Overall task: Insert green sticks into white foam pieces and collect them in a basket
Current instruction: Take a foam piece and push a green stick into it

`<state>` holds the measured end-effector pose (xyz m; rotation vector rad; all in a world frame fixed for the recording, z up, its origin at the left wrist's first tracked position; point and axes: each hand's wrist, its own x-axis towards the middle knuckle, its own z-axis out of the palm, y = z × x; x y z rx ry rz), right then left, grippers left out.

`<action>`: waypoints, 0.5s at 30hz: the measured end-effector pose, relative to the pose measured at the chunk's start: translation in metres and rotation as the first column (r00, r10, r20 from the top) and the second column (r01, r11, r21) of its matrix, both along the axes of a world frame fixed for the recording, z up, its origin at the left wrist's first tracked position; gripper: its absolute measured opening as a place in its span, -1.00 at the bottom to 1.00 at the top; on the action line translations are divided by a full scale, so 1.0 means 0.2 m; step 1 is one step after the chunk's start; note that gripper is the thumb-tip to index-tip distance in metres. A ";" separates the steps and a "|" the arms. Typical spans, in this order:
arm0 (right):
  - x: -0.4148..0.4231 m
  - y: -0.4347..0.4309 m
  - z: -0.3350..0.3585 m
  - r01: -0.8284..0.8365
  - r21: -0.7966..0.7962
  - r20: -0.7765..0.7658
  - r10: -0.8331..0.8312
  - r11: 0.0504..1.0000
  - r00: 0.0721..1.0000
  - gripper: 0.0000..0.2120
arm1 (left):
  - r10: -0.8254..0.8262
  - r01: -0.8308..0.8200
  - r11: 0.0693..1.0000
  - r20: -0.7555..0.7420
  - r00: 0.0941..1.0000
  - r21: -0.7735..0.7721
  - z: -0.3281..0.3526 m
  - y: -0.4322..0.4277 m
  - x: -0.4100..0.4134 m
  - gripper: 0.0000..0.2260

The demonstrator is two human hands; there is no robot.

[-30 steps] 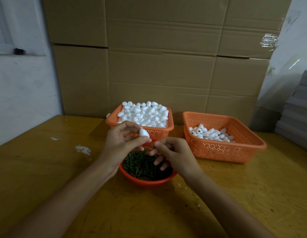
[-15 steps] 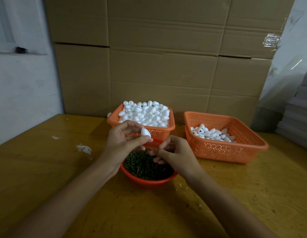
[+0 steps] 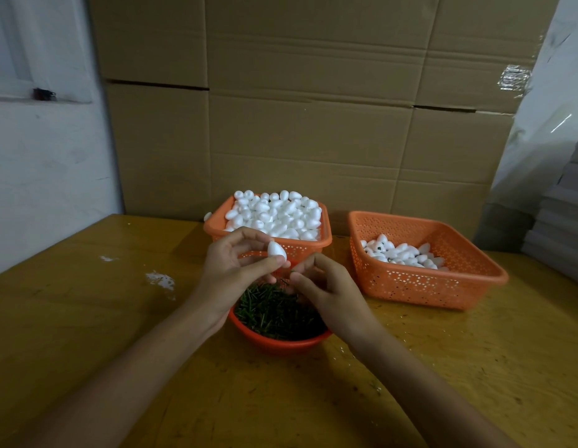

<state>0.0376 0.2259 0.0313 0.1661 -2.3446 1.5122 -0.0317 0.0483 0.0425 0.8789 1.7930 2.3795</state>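
While aiming over the red bowl (image 3: 278, 342) of green sticks (image 3: 274, 313), nearly at insertion.
Could enter crooked or split the white foam piece (image 3: 276, 249), if pushed off-centre; could also slip away, being so light. Pinched by the left hand (image 3: 231, 270) between thumb and fingers, that piece; right hand (image 3: 326, 286) curled, pinching one stick (image 3: 293, 271), barely seen, just beside it. Behind, on the counter (image 3: 87, 318): full supply basket (image 3: 307, 248), then collecting basket (image 3: 420, 286) at the right, partly filled.

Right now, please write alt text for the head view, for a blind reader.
A left hand holds a white foam piece beside a right hand pinching a green stick, above a red bowl of sticks; two orange baskets behind.
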 end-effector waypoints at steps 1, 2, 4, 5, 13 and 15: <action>0.00 0.00 0.00 0.006 0.010 -0.024 -0.005 1.000 1.000 -0.95 | 0.003 -0.003 1.000 0.001 1.000 -0.004 0.00 0.00 0.00 -0.58; 0.01 0.00 0.01 0.011 -0.001 -0.046 -0.011 1.000 0.999 -0.93 | 0.006 -0.006 1.000 0.003 1.000 -0.008 0.00 0.00 0.00 -0.59; 0.01 0.00 0.02 0.007 -0.080 -0.054 -0.011 0.997 0.998 -0.92 | 0.019 -0.019 1.000 0.006 1.000 -0.013 0.00 0.00 0.00 -0.62; 0.01 0.01 0.02 0.001 -0.128 -0.039 -0.006 0.992 0.999 -0.91 | 0.026 -0.026 1.000 0.009 1.000 -0.014 0.00 0.00 0.00 -0.65; 0.03 0.01 0.05 -0.106 -0.300 0.032 0.121 0.948 0.992 -0.88 | 0.039 -0.038 0.999 0.019 0.999 -0.026 0.00 -0.01 -0.01 -0.72; 0.03 0.02 0.06 -0.115 -0.318 0.038 0.133 0.941 0.990 -0.90 | 0.025 -0.025 1.000 0.025 0.999 -0.018 0.01 -0.01 -0.01 -0.70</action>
